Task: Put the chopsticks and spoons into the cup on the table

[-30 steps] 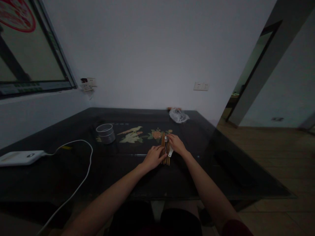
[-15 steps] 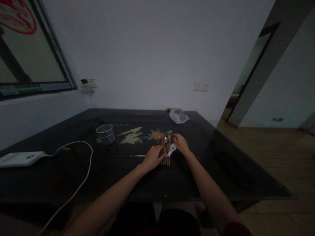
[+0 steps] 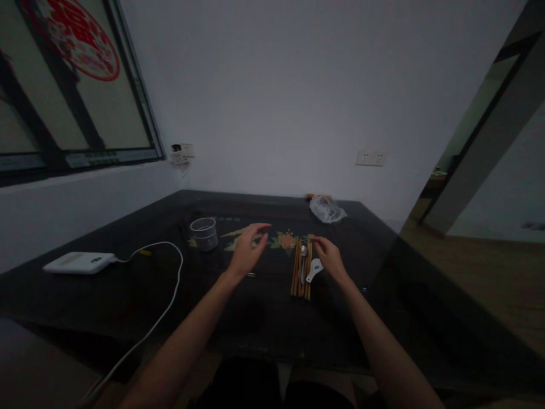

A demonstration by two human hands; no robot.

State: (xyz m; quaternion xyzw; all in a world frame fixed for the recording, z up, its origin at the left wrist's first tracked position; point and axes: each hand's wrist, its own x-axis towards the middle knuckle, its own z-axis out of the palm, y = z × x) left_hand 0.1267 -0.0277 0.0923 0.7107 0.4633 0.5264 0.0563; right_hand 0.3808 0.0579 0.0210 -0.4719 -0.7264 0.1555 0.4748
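Chopsticks (image 3: 293, 275): exact count unclear; packed close, metal spoon (image 3: 303, 266) covering some middle lengths. White spoon (image 3: 315, 268), right of chopsticks: blue mark too small to make out. Right hand (image 3: 331, 257): contact between fingers and chopsticks' far ends cannot be told. Left hand (image 3: 247, 250), left of chopsticks: hides part of pale pattern (image 3: 230, 246). Beyond chopsticks: clear bag (image 3: 327, 210) partly covers brown item (image 3: 314, 196). Far left of chopsticks: cable (image 3: 181, 259) cut by bottom edge, window (image 3: 123, 113) by left and top edges.
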